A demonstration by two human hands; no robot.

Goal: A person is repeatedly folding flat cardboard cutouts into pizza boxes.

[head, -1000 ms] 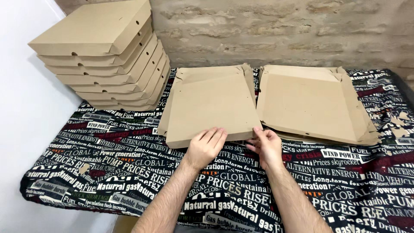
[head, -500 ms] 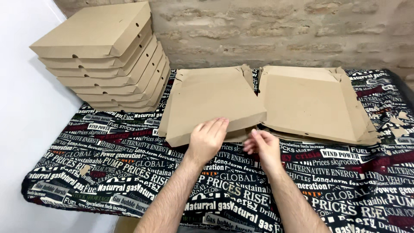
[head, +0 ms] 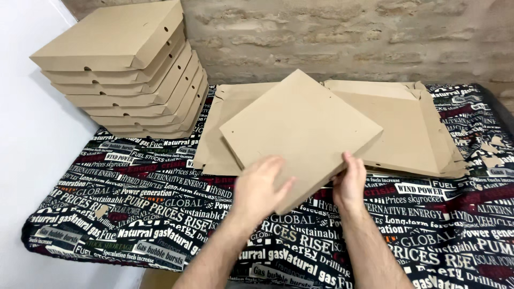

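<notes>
The closed cardboard box point(head: 302, 131) could slip and drop onto the flat blanks point(head: 407, 134) (judging by its steep tilt). It is lifted above the surface point(head: 134, 214) middle, its near edge grasped by 2 hands: left hand point(head: 259, 187) underneath, right hand point(head: 349, 182) pinching. Finished boxes point(head: 123, 75) stack at the far-left corner.

Seven folded pizza boxes point(head: 126, 75) in one stack, two hands point(head: 300, 187), one printed tablecloth point(head: 134, 208)
</notes>
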